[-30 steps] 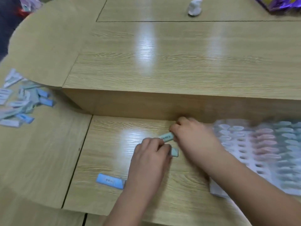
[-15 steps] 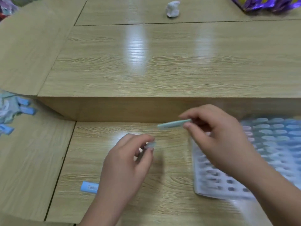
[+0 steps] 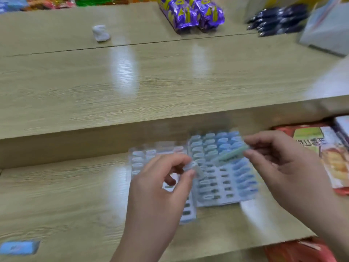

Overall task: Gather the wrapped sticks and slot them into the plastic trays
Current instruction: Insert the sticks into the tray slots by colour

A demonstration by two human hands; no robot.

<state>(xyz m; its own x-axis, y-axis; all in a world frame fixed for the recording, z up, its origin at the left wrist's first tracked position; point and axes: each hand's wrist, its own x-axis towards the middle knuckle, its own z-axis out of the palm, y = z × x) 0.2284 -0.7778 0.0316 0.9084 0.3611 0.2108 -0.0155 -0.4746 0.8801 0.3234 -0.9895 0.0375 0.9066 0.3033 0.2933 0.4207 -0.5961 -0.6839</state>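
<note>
The plastic trays [image 3: 224, 186] lie on the lower wooden desk [image 3: 66, 195], two of them overlapping, close against the step up to the raised shelf [image 3: 151, 82]; blue and pale slotted sticks [image 3: 244, 175] fill the far and right rows, while the near slots show dark and open; both hands hover above the trays, apart from each other; the left hand [image 3: 160, 188] is over the trays' left part and pinches a small pale wrapped stick [image 3: 192, 166] between thumb and forefinger, its shape blurred; the right hand [image 3: 283, 167] is over the trays' right edge and pinches one end of a green wrapped stick [image 3: 231, 155], which slants down to the left above the filled rows; a blue wrapped stick [image 3: 18, 247] lies flat on the desk well to the left of the trays; a printed packet [image 3: 328, 154] lies just right of them; beyond the trays, on the shelf, sit a white crumpled lump [image 3: 101, 33], purple foil packets [image 3: 190, 14] and a bundle of dark pens [image 3: 277, 20].
</note>
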